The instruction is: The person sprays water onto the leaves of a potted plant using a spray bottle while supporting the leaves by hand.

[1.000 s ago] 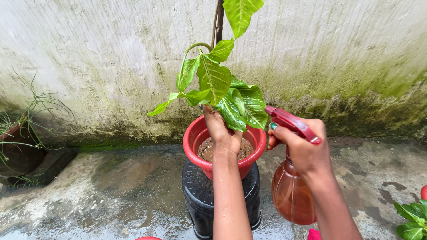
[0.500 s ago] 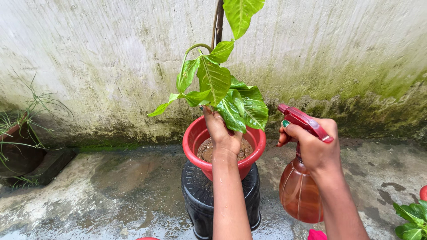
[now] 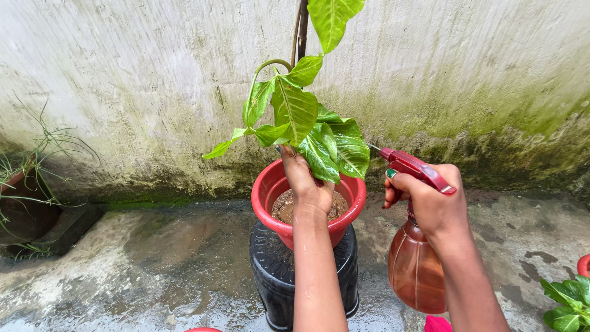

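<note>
A red pot point(image 3: 265, 197) of soil stands on a black stool point(image 3: 270, 270) and holds a plant with broad green leaves point(image 3: 296, 109). My left hand point(image 3: 304, 181) reaches over the pot and grips the lower leaves from beneath. My right hand point(image 3: 430, 200) holds a spray bottle point(image 3: 416, 270) with an amber body and a red trigger head point(image 3: 410, 166). Its nozzle points left at the leaves, a short gap away, and a thin jet leaves the nozzle.
A stained, mossy wall point(image 3: 467, 80) rises just behind the pot. The concrete floor point(image 3: 153, 258) is wet. A dark pot with thin grassy leaves point(image 3: 24, 197) sits at the left edge. Another leafy plant point(image 3: 565, 301) and a red rim show at the bottom right.
My right hand swung the spray bottle away to the right, then brought its nozzle slightly back toward the leaves. My left hand has stayed on the leaves.
</note>
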